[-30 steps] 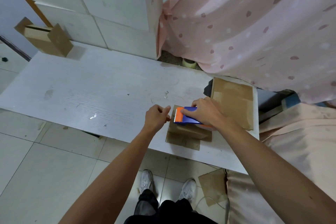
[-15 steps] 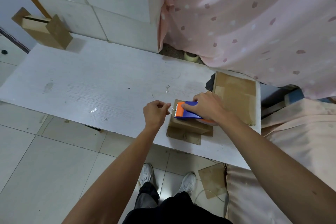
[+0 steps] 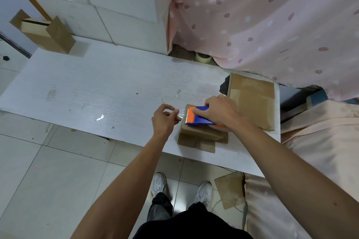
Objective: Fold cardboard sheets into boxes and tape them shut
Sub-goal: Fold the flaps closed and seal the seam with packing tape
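Head view: the person's left hand [image 3: 164, 120] pinches the free end of a clear strip of tape [image 3: 181, 113] between thumb and fingertips. The strip is drawn out from the toothed orange mouth of a blue-and-orange plastic tape dispenser [image 3: 196, 117]. The right hand [image 3: 219, 111] grips that dispenser from above, fingers curled round its blue body. The dispenser sits on top of a small brown cardboard box [image 3: 202, 134].

The box stands near the front edge of a long white wood-grain table [image 3: 97, 91], toward its right end. Its loose flaps lie spread flat on the tabletop on the side nearest the person. Just beside it, at the right end of the table, lies a pile of flat brown cardboard sheets [image 3: 252, 99], partly hidden by the right wrist; how many sheets it holds cannot be told.

Well apart, at the far left corner of the table, 1 open brown cardboard carton [image 3: 46, 33] stands against the white panelled wall with its flaps raised. A pale roll of tape [image 3: 203, 57] sits behind the table's back edge, at the foot of a pink spotted curtain [image 3: 272, 25] that fills the upper right. A peach-coloured cloth [image 3: 320, 141] covers something to the right of the table.

Below, 2 white shoes [image 3: 160, 184] stand on the pale tiled floor [image 3: 48, 180], and a scrap of brown cardboard [image 3: 230, 188] lies on the tiles just right of them.
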